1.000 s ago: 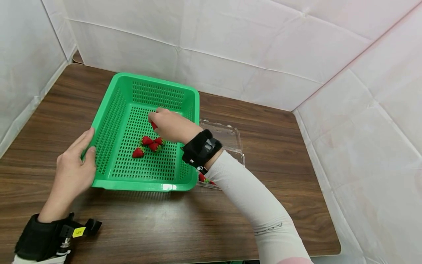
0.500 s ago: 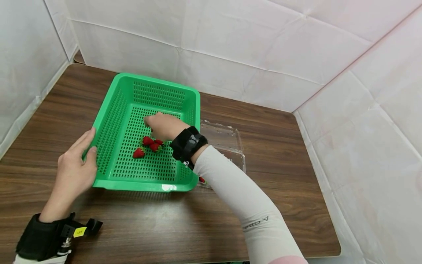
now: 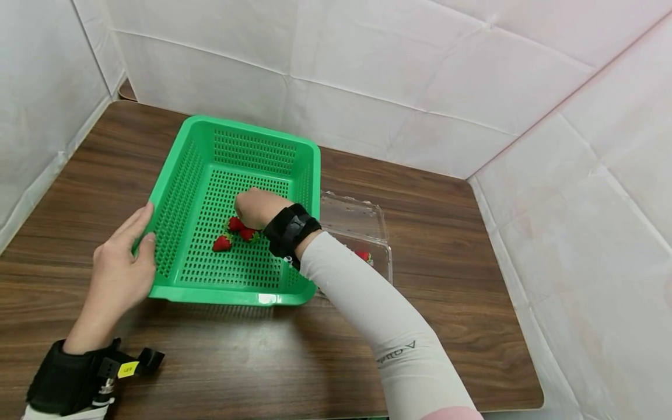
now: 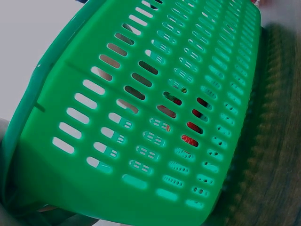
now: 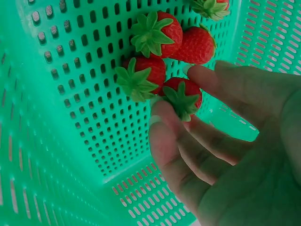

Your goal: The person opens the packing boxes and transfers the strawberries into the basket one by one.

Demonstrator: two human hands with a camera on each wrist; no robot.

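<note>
A green perforated plastic basket (image 3: 231, 294) stands on the table with several red strawberries (image 3: 222, 242) on its floor. At its left side, my left hand (image 3: 123, 262) holds the rim, fingers along the outside. My right hand (image 3: 257, 207) reaches down inside the basket, its fingertips hidden from the head camera. The right wrist view shows a strawberry (image 5: 182, 100) with green leaves between the thumb and fingertips, low beside the other strawberries (image 5: 194, 44). Through the slots in the left wrist view, bits of red strawberry (image 4: 190, 140) show behind the basket wall (image 4: 160, 188).
To the basket's right lies an open clear plastic clamshell box (image 3: 353, 219), partly covered by the right sleeve (image 3: 362, 297). A strawberry (image 3: 363, 255) shows inside it. White sheeting (image 3: 367, 70) walls in the back and sides of the brown wooden table (image 3: 451, 291).
My right hand has moved lower in the basket, toward the strawberries, and its forearm has shifted left, uncovering more of the clear box. My left hand stays on the rim.
</note>
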